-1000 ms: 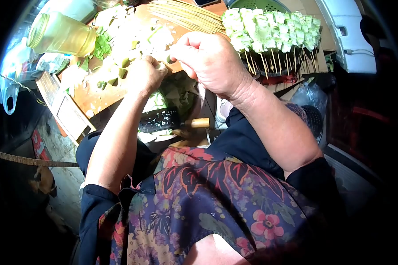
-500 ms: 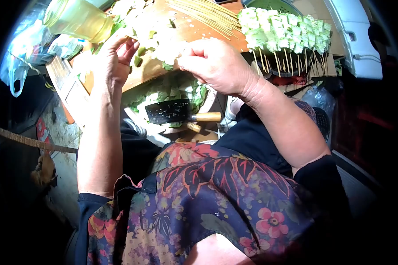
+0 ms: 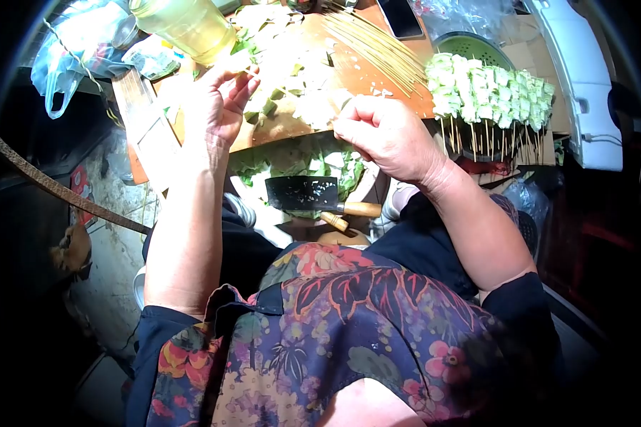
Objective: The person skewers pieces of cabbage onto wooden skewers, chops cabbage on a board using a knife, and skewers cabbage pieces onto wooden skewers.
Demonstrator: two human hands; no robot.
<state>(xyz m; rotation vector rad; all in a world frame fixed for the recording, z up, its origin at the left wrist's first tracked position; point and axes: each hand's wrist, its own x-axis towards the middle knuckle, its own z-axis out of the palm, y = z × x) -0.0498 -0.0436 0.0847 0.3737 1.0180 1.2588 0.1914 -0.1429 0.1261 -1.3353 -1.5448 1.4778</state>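
My left hand [image 3: 229, 107] is raised over the left part of the wooden board [image 3: 281, 129], thumb and fingers curled together in a pinch. Glare hides what lies between its fingertips. My right hand [image 3: 392, 135] is closed at the board's front edge, with something pale at its fingertips that I cannot make out. Between the hands lie cut pale green vegetable pieces [image 3: 292, 89], partly washed out by light. Beyond them, thin wooden skewers [image 3: 374, 50] are spread on the board. To the right of my right hand, several loaded skewers of pale green pieces [image 3: 488, 92] lie side by side.
Below the board, a cleaver [image 3: 303, 193] rests across a basin of leafy greens [image 3: 352, 174], beside a second wooden handle [image 3: 335, 221]. A yellowish jar [image 3: 189, 32] and a blue plastic bag [image 3: 60, 75] are at upper left. A phone [image 3: 400, 18] and green colander [image 3: 470, 46] are behind.
The view has shifted, so the board and objects appear farther right and lower, and the phone shows more. Both hands stay closed over the board, at much the same distance apart.
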